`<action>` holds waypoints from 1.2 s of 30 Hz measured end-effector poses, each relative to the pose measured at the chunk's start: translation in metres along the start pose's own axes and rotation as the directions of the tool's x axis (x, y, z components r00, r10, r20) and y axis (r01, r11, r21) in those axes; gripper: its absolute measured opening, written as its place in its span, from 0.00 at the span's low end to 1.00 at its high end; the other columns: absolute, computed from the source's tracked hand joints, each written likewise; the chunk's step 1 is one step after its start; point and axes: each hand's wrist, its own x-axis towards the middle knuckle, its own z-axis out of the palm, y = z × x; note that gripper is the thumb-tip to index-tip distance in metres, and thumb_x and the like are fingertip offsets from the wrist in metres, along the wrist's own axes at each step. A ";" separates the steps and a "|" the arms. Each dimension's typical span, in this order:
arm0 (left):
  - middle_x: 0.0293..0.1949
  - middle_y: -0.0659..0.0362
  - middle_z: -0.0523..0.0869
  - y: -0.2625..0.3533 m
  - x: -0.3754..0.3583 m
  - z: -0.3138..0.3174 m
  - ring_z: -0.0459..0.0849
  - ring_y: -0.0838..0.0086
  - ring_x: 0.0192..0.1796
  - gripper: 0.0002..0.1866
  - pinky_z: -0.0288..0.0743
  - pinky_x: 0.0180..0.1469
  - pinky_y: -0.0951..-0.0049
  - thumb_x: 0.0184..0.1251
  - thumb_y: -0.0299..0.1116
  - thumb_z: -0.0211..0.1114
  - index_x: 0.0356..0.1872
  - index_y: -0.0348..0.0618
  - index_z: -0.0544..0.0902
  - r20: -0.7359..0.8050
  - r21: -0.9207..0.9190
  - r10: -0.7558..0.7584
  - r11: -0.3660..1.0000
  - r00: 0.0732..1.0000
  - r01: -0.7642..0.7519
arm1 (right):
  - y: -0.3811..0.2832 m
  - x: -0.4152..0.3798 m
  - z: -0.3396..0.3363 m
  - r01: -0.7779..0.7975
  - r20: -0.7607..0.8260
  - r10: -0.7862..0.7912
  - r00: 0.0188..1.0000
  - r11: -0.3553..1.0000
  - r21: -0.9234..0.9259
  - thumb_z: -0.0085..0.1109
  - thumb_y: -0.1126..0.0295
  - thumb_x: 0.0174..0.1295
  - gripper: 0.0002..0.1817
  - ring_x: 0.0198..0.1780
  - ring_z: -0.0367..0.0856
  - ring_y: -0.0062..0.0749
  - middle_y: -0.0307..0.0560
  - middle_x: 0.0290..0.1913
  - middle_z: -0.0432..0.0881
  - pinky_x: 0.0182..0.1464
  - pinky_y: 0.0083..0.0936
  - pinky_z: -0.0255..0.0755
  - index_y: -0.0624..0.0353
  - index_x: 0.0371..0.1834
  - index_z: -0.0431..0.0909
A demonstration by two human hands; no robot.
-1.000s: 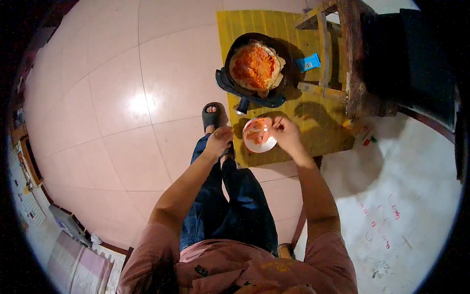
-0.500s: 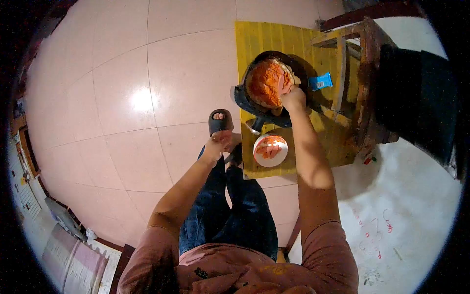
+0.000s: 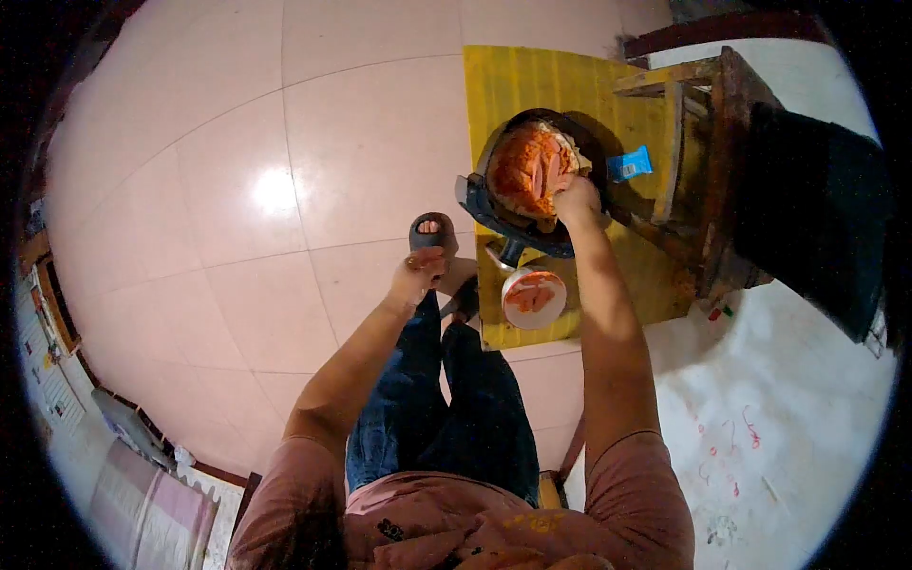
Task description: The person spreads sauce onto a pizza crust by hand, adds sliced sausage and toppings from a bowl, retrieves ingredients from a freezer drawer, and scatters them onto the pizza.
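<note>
A round flatbread (image 3: 506, 174) with orange shredded topping sits in a dark round pan (image 3: 585, 133). Pink sausage slices (image 3: 538, 177) lie on the topping. My right hand (image 3: 577, 201) reaches over the pan's near right side, its fingers closed at the end of one slice. Below the pan, a white bowl (image 3: 550, 319) holds more pink slices and some orange sauce. My left hand (image 3: 418, 274) hangs in the air left of the bowl, above my foot, touching nothing. Its fingers are loosely bent, apart and slightly blurred.
The pan and bowl stand on a yellow striped low table (image 3: 494, 76). A blue packet (image 3: 630, 164) lies right of the pan. A wooden stool frame (image 3: 727, 171) with a dark cloth (image 3: 807, 209) stands at the right. Pink tiles (image 3: 361, 142) cover the floor.
The slice at my right hand has come down onto the topping, and two slices now show there. My left hand has moved slightly. The whole table view has shifted a little right and down.
</note>
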 end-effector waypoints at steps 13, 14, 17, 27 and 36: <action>0.41 0.61 0.79 -0.011 0.025 -0.024 0.76 0.77 0.41 0.18 0.68 0.41 0.77 0.57 0.31 0.58 0.50 0.43 0.73 0.097 0.225 0.090 0.968 0.991 -0.110 | -0.004 -0.010 0.005 0.002 0.150 0.030 0.988 0.978 -0.208 0.60 0.69 0.51 0.13 0.40 0.81 0.33 0.45 0.32 0.81 0.41 0.27 0.73 0.54 0.41 0.80; 0.42 0.61 0.79 -0.015 0.029 -0.027 0.76 0.76 0.41 0.18 0.69 0.41 0.77 0.57 0.32 0.58 0.50 0.44 0.73 0.110 0.232 0.100 0.965 0.989 -0.123 | -0.009 -0.014 -0.002 0.011 0.131 0.017 0.991 0.978 -0.208 0.60 0.69 0.51 0.14 0.41 0.81 0.32 0.46 0.33 0.81 0.41 0.27 0.73 0.53 0.43 0.79; 0.43 0.61 0.79 -0.003 0.022 -0.021 0.76 0.76 0.43 0.18 0.69 0.42 0.76 0.56 0.33 0.59 0.49 0.44 0.73 0.075 0.049 0.009 0.999 0.997 -0.013 | -0.012 -0.016 -0.005 0.143 0.079 -0.148 0.986 0.988 0.065 0.58 0.70 0.53 0.14 0.40 0.81 0.35 0.46 0.38 0.81 0.43 0.28 0.73 0.53 0.44 0.78; 0.38 0.60 0.78 0.021 0.013 -0.002 0.75 0.78 0.37 0.18 0.69 0.35 0.81 0.54 0.28 0.61 0.48 0.41 0.73 -0.010 0.006 -0.009 1.000 1.000 0.009 | -0.036 -0.024 -0.022 0.203 0.041 -0.201 0.979 0.978 -0.042 0.55 0.65 0.55 0.17 0.42 0.79 0.43 0.46 0.43 0.79 0.43 0.32 0.72 0.53 0.49 0.74; 0.38 0.61 0.78 0.024 0.013 0.002 0.75 0.79 0.36 0.18 0.68 0.33 0.81 0.55 0.28 0.61 0.48 0.39 0.73 -0.024 -0.015 -0.030 0.999 0.999 0.029 | -0.010 -0.021 0.007 0.264 -0.086 -0.296 0.951 0.927 -0.266 0.54 0.53 0.55 0.20 0.40 0.78 0.46 0.53 0.40 0.79 0.40 0.37 0.73 0.53 0.46 0.76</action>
